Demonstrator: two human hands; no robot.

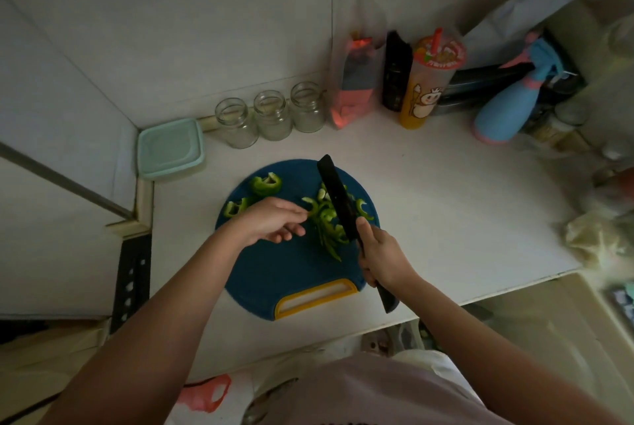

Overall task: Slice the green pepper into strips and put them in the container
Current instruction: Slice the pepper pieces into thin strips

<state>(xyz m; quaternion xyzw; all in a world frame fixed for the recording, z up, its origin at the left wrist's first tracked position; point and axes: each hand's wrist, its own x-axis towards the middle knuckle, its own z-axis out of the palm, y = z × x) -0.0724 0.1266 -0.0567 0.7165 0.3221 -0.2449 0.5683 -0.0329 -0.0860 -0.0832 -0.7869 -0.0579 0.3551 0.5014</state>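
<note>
Both hands on my feed: right hand wraps the black knife handle, blade over the pepper strips. Left hand fingertips at the pile, can't tell if pinching. Strips on the blue cutting board; lidded container back-left, apart.

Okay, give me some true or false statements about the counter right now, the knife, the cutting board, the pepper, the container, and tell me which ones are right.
1. The right hand holds a black knife over the pepper strips. True.
2. The cutting board is square and red. False: it is round and blue, with a yellow handle.
3. The container sits on the cutting board. False: it stands off the board, to the far left, with its mint lid on.
4. Three glass jars stand in a row beyond the board. True.
5. All the pepper is cut into strips. False: larger pieces lie at the board's far left.
</note>
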